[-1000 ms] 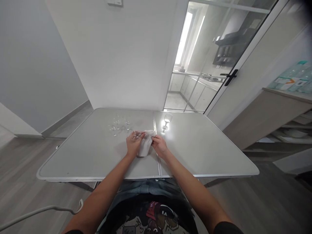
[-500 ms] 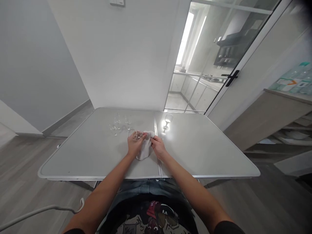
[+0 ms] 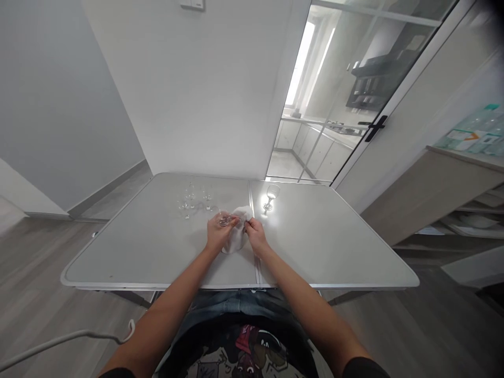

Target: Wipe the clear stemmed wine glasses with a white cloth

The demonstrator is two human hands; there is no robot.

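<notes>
Several glasses (image 3: 192, 199), perhaps stemmed, one wine glass (image 3: 272, 192) beyond, cloth (image 3: 235, 240) between hands (image 3: 256, 234)

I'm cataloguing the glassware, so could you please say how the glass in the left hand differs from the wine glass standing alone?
The held glass is in the left hand; the wine glass stands on the table. The held glass is tipped, the wine glass upright. The hand partly covers the held glass; the wine glass shows whole. Both are clear and colourless.
</notes>
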